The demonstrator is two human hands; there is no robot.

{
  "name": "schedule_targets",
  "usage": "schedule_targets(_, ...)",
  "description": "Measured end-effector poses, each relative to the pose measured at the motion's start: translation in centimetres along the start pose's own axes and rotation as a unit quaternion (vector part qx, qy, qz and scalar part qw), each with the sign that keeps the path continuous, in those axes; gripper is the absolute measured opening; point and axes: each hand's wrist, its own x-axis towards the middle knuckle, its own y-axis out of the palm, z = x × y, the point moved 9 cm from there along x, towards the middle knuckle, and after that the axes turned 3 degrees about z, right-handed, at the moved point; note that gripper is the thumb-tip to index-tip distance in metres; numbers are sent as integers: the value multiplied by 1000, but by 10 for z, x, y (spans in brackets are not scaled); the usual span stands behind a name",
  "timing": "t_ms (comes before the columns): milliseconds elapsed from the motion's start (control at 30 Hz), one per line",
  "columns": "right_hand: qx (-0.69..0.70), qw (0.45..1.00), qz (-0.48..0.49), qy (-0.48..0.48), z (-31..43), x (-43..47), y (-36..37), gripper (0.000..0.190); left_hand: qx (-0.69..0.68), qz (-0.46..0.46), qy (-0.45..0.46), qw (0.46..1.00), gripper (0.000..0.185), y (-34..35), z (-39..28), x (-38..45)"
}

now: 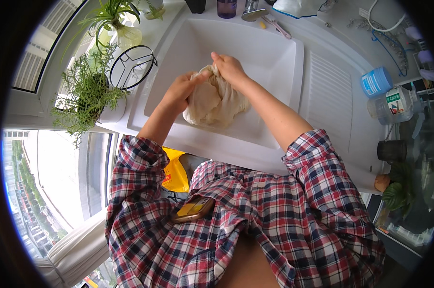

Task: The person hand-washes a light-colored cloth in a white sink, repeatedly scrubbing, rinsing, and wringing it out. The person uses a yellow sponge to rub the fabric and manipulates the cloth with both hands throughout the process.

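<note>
A wet-looking cream cloth (220, 104) hangs bunched from both my hands inside a white laundry sink (274, 54). My left hand (182, 88) grips its upper left part, thumb on top. My right hand (229, 68) is closed on the gathered top of the cloth, just right of and a little beyond the left. The cloth's lower folds reach down towards the near side of the basin; whether they touch its floor I cannot tell. A ribbed washboard surface (330, 97) is moulded into the counter to the right of the basin.
Potted plants (90, 93) and a round black wire rack (133, 67) stand at the left. Behind the basin are a pink-handled brush (278, 27) and a purple bottle (227, 8). A blue tub (376, 82) and a clear plastic jug (398, 104) stand at the right.
</note>
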Motion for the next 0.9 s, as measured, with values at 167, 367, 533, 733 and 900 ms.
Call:
schedule_targets(167,-328,850,-249,-330,90,-71,15,12,36,-79,108,990,28,-61,-29,18)
schedule_targets(367,-441,776,-169,-418,82,-115,140,8,174,-113,63,976,23,-84,-37,47)
schedule_targets(533,-440,758,-149,-458,71,-126,166,9,155,-109,59,980,25,-83,-34,36)
schedule_targets(733,-484,696,-59,-527,51,-168,133,7,204,-109,68,970,28,-87,-25,25)
schedule_targets(900,-611,587,-81,-525,14,-138,33,5,228,-97,45,968,25,-71,-34,5)
